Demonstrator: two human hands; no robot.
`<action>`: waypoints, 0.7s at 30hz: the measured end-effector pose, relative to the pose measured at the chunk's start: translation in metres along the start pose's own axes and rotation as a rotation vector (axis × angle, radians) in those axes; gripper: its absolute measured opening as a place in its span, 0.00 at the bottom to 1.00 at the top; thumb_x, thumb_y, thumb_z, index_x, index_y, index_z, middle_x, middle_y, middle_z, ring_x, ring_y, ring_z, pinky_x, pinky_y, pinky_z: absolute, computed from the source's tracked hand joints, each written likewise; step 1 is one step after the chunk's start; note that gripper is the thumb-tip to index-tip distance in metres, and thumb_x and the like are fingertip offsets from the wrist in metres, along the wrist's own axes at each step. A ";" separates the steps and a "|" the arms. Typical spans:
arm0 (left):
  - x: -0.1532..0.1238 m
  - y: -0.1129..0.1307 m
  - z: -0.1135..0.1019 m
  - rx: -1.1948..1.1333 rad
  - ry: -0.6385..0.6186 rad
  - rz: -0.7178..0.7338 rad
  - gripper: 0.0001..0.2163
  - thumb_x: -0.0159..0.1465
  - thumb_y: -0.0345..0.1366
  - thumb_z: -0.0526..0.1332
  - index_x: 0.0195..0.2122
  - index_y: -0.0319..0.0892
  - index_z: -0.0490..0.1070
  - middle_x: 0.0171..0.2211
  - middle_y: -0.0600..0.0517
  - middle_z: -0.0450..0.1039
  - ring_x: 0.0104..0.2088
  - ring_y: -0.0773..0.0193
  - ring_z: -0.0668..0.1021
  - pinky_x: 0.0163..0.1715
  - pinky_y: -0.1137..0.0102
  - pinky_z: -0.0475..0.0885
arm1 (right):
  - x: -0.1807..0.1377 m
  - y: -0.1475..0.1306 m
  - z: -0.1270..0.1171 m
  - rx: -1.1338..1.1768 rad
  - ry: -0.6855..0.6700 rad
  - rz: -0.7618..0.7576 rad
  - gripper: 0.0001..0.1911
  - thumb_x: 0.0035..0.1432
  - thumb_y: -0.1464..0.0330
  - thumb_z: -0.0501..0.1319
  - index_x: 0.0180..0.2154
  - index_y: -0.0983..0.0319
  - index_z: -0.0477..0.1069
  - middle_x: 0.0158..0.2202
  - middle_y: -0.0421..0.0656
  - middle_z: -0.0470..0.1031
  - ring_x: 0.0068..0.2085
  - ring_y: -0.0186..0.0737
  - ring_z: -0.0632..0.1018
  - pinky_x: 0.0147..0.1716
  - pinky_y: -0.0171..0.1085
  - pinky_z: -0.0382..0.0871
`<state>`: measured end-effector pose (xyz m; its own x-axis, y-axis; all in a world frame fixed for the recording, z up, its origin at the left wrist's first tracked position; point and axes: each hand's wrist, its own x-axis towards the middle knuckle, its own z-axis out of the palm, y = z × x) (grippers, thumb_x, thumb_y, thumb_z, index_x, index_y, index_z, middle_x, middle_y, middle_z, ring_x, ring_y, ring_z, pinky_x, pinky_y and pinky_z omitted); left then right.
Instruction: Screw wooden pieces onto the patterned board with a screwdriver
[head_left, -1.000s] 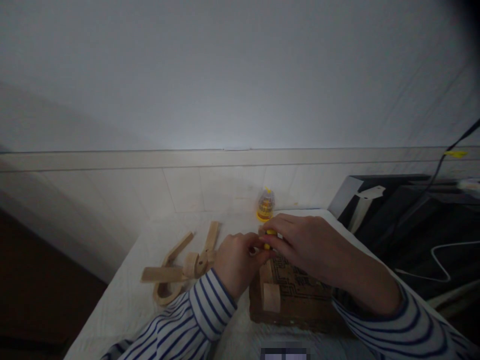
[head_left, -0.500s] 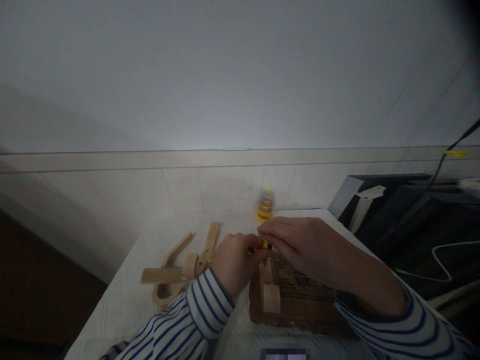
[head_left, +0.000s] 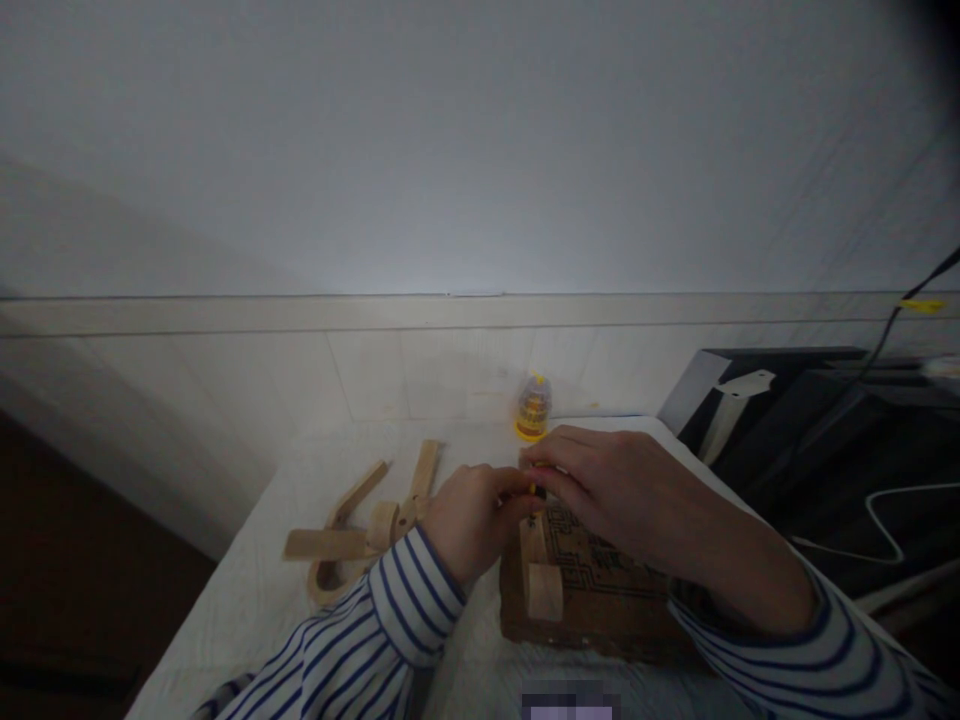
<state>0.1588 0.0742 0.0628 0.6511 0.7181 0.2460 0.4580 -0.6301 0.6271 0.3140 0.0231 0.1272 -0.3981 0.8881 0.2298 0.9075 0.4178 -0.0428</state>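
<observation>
My left hand [head_left: 472,520] is closed, its thumb and index finger pinched on a small yellow-and-black screwdriver [head_left: 537,490]. My right hand [head_left: 607,480] reaches in from the right, its thumb and fingers bent together at the same tool, with a bit of yellow between them. Fingers hide most of the screwdriver and its tip. Below the hands, a pale wooden piece [head_left: 544,592] with a block at its near end lies on a brown carved wooden box [head_left: 600,620]. Its far part runs under my fingers.
Left of my hands lies a pale wooden assembly with flat arms [head_left: 326,545] on the white-covered table [head_left: 247,620]. Behind the hands stands a clear-domed yellow container [head_left: 533,408]. Dark panels [head_left: 817,420] and a white cable [head_left: 885,495] are at the right, beyond the table edge.
Both hands stay at the same spot with small finger shifts. Less of the yellow shows between the left fingertips, and the right fingertips have moved slightly. The view has tilted a little.
</observation>
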 end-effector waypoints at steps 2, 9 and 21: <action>0.000 0.001 0.000 -0.005 -0.007 -0.002 0.08 0.61 0.35 0.58 0.36 0.43 0.76 0.27 0.51 0.77 0.27 0.63 0.75 0.27 0.71 0.66 | 0.001 0.000 0.001 -0.005 0.004 -0.001 0.10 0.61 0.68 0.52 0.35 0.61 0.70 0.31 0.42 0.74 0.32 0.39 0.75 0.31 0.38 0.65; -0.001 0.011 0.003 0.053 0.102 -0.150 0.08 0.55 0.40 0.63 0.35 0.45 0.76 0.29 0.51 0.77 0.28 0.60 0.76 0.27 0.69 0.66 | 0.001 0.001 0.006 -0.008 0.059 -0.005 0.08 0.61 0.69 0.52 0.34 0.62 0.69 0.30 0.41 0.74 0.32 0.38 0.75 0.30 0.36 0.65; 0.000 0.003 0.007 0.045 0.140 -0.130 0.07 0.57 0.38 0.62 0.27 0.41 0.75 0.23 0.51 0.75 0.24 0.63 0.74 0.25 0.71 0.66 | -0.003 0.001 0.000 0.110 0.048 -0.046 0.09 0.59 0.71 0.52 0.39 0.62 0.69 0.38 0.44 0.75 0.38 0.40 0.75 0.36 0.39 0.67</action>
<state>0.1648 0.0705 0.0594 0.4959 0.8262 0.2673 0.5612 -0.5399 0.6273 0.3161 0.0207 0.1263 -0.4294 0.8585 0.2804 0.8674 0.4785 -0.1367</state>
